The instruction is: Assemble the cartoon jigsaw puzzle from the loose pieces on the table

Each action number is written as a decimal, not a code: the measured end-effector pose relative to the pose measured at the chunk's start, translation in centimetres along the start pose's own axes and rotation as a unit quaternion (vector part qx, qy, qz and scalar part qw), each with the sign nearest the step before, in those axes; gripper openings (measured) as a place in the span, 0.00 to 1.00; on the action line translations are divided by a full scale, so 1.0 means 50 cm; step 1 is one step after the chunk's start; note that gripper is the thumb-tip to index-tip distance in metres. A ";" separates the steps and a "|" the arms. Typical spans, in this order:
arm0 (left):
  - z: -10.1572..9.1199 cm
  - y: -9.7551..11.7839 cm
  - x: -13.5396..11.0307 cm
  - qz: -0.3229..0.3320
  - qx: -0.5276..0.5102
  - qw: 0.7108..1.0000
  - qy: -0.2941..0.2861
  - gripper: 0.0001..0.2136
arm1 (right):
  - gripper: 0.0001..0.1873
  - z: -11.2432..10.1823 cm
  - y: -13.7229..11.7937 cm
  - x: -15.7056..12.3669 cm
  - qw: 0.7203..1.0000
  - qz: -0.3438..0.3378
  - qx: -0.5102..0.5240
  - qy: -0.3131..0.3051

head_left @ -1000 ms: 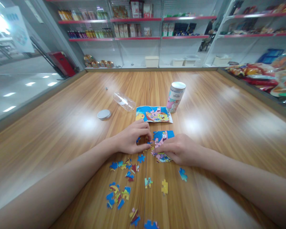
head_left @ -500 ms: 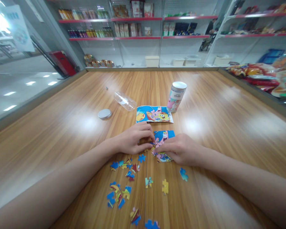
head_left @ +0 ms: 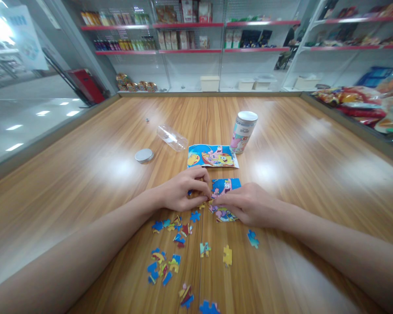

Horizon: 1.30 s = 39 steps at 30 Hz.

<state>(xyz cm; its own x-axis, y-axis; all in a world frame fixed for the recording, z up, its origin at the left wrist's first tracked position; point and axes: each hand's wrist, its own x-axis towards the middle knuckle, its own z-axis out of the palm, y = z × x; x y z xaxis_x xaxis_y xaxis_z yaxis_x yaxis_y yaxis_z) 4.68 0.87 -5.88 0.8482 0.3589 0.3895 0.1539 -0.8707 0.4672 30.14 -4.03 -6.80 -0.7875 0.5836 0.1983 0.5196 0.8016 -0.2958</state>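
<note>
your left hand (head_left: 180,192) rests on the wooden table (head_left: 94,174) with its fingers curled in narrow, the tips drawn together at the left edge of the part-built puzzle (head_left: 228,185). whether a piece sits between those tips cannot be told. your right hand (head_left: 249,205) lies over the lower half of the part-built puzzle, knuckles up, fingers close together and pointing left, so that its tips nearly meet those of your left hand. what it pinches, if anything, is hidden under the fingers. only the blue upper corner of the part-built puzzle and a strip at its near edge show past your hands.

just beyond it lies the reference picture (head_left: 212,156), flat, and beside that picture's far right corner stands the printed tin (head_left: 243,131), upright with its white top on. to the left of the picture a clear tube (head_left: 172,138) lies on its side, and a round metal lid (head_left: 144,155) sits apart from it, nearer the left.

below your hands the loose pieces are scattered: a cluster (head_left: 173,226) just under your left hand, another cluster (head_left: 162,266) closer to you, a yellow piece (head_left: 227,255) and a blue piece (head_left: 253,238) under your right wrist. shelves (head_left: 190,51) of goods line the back wall.
</note>
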 end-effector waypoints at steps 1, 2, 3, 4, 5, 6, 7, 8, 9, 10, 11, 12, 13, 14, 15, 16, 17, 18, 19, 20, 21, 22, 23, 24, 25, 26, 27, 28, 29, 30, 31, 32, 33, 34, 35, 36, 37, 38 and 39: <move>0.000 0.000 0.000 0.004 -0.002 1.000 0.002 0.06 | 0.16 -0.001 -0.002 0.000 1.000 0.025 -0.016 -0.002; 0.001 -0.001 0.000 0.007 -0.002 1.000 0.004 0.06 | 0.17 -0.002 -0.004 0.000 0.998 0.046 -0.029 -0.005; 0.001 -0.001 -0.001 0.008 -0.002 1.000 0.005 0.06 | 0.18 -0.002 -0.006 0.000 0.998 0.055 -0.038 -0.008; 0.001 -0.002 -0.001 0.008 -0.002 1.000 0.004 0.07 | 0.17 -0.003 -0.006 0.001 0.998 0.051 -0.041 -0.011; 0.002 -0.003 -0.002 0.008 -0.001 1.000 0.002 0.07 | 0.16 -0.003 -0.006 0.001 0.998 0.036 -0.040 -0.014; 0.002 -0.004 -0.002 0.007 0.000 1.000 0.000 0.07 | 0.15 -0.003 -0.006 0.001 0.999 0.016 -0.038 -0.016; 0.002 -0.004 -0.002 0.007 0.000 1.000 -0.002 0.08 | 0.14 -0.003 -0.006 0.001 0.999 0.002 -0.037 -0.015; 0.001 -0.004 -0.003 0.005 0.000 1.000 -0.005 0.08 | 0.14 -0.003 -0.005 0.001 0.999 0.001 -0.038 -0.011; 0.001 -0.004 -0.003 0.004 -0.001 1.000 -0.007 0.07 | 0.15 -0.003 -0.005 0.001 0.999 0.010 -0.040 -0.005; 0.001 -0.004 -0.003 0.003 -0.002 1.000 -0.009 0.07 | 0.15 -0.003 -0.004 0.001 0.999 0.018 -0.042 0.000; 0.000 -0.003 -0.003 0.003 -0.003 1.000 -0.011 0.07 | 0.15 -0.003 -0.004 0.001 0.999 0.020 -0.043 0.003; 0.000 -0.003 -0.003 0.003 -0.003 1.000 -0.013 0.07 | 0.15 -0.003 -0.003 0.001 0.999 0.016 -0.043 0.003; -0.001 -0.002 -0.002 0.001 -0.002 1.000 -0.015 0.07 | 0.15 -0.003 -0.003 0.001 0.999 0.008 -0.042 0.003; -0.001 -0.002 -0.002 -0.001 -0.002 1.000 -0.018 0.08 | 0.14 -0.003 -0.002 0.001 0.999 -0.003 -0.040 0.002; -0.001 -0.001 -0.001 -0.005 -0.002 1.000 -0.022 0.08 | 0.14 -0.003 -0.002 0.002 0.999 -0.013 -0.038 0.002; -0.001 -0.001 -0.001 -0.010 -0.004 1.000 -0.026 0.08 | 0.13 -0.002 -0.001 0.002 0.999 -0.017 -0.037 0.004; -0.001 -0.002 0.000 -0.013 -0.005 0.999 -0.030 0.09 | 0.13 -0.002 -0.001 0.002 0.999 -0.018 -0.037 0.005; -0.001 -0.002 0.001 -0.015 -0.007 0.999 -0.034 0.09 | 0.13 -0.001 0.000 0.001 0.999 -0.017 -0.037 0.006; -0.001 -0.003 0.001 -0.015 -0.009 0.999 -0.037 0.10 | 0.13 0.000 0.000 0.001 0.999 -0.018 -0.038 0.006; -0.002 -0.003 0.002 -0.014 -0.011 0.999 -0.039 0.11 | 0.13 0.001 0.001 0.000 0.999 -0.020 -0.038 0.006; -0.002 -0.003 0.002 -0.014 -0.012 0.999 -0.041 0.12 | 0.13 0.002 0.002 0.000 0.999 -0.021 -0.039 0.006; -0.002 -0.003 0.002 -0.015 -0.013 0.999 -0.043 0.13 | 0.13 0.003 0.003 -0.001 0.999 -0.023 -0.039 0.007; -0.003 -0.002 0.002 -0.016 -0.016 0.999 -0.042 0.13 | 0.13 0.003 0.004 -0.002 0.999 -0.027 -0.038 0.011; -0.004 -0.001 0.001 -0.018 -0.020 0.999 -0.040 0.13 | 0.13 0.004 0.004 -0.002 0.999 -0.034 -0.035 0.020; -0.006 -0.001 0.000 -0.020 -0.028 0.999 -0.035 0.13 | 0.13 0.004 0.005 -0.003 0.998 -0.042 -0.029 0.034; -0.007 -0.001 -0.001 -0.024 -0.040 0.999 -0.027 0.12 | 0.13 0.004 0.006 -0.003 0.997 -0.048 -0.023 0.056; -0.009 -0.002 -0.003 -0.028 -0.056 0.998 -0.012 0.11 | 0.13 0.003 0.008 -0.003 0.995 -0.051 -0.016 0.088; -0.010 -0.005 -0.006 -0.035 -0.075 0.996 0.016 0.08 | 0.13 0.001 0.009 -0.003 0.991 -0.048 -0.011 0.127; -0.011 -0.009 -0.009 -0.047 -0.096 0.993 0.059 0.06 | 0.14 -0.001 0.011 -0.003 0.986 -0.036 -0.007 0.165; -0.012 -0.015 -0.012 -0.063 -0.116 0.984 0.115 0.04 | 0.14 -0.003 0.014 -0.002 0.980 -0.020 -0.005 0.198; -0.011 -0.023 -0.015 -0.084 -0.134 0.971 0.181 0.04 | 0.15 -0.005 0.018 -0.001 0.974 -0.002 -0.002 0.225; -0.010 -0.032 -0.018 -0.109 -0.149 0.951 0.247 0.05 | 0.15 -0.007 0.023 0.001 0.969 0.015 0.002 0.246; -0.009 -0.042 -0.022 -0.133 -0.159 0.930 0.305 0.06 | 0.16 -0.010 0.030 0.002 0.965 0.032 0.008 0.260; -0.007 -0.051 -0.025 -0.153 -0.168 0.910 0.348 0.06 | 0.15 -0.011 0.037 0.003 0.961 0.048 0.012 0.272; -0.006 -0.059 -0.028 -0.169 -0.177 0.894 0.375 0.06 | 0.15 -0.013 0.045 0.005 0.956 0.064 0.013 0.285; -0.006 -0.066 -0.030 -0.178 -0.185 0.884 0.391 0.06 | 0.14 -0.015 0.054 0.006 0.952 0.077 0.009 0.297; -0.008 -0.069 -0.032 -0.182 -0.192 0.881 0.391 0.06 | 0.14 -0.016 0.062 0.008 0.949 0.085 0.000 0.304; -0.011 -0.069 -0.034 -0.182 -0.195 0.890 0.369 0.07 | 0.13 -0.018 0.070 0.009 0.948 0.088 -0.009 0.307; -0.017 -0.064 -0.034 -0.181 -0.195 0.909 0.321 0.08 | 0.12 -0.020 0.076 0.010 0.947 0.088 -0.017 0.308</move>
<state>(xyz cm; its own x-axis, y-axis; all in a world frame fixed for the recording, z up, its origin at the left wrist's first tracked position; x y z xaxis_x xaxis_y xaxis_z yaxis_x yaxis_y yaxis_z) 2.30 3.35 -7.36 0.2889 0.8289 0.4790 0.0657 -0.5163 0.8539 32.05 -0.57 -6.91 -0.3495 0.6654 0.6596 0.6438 0.6821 -0.3469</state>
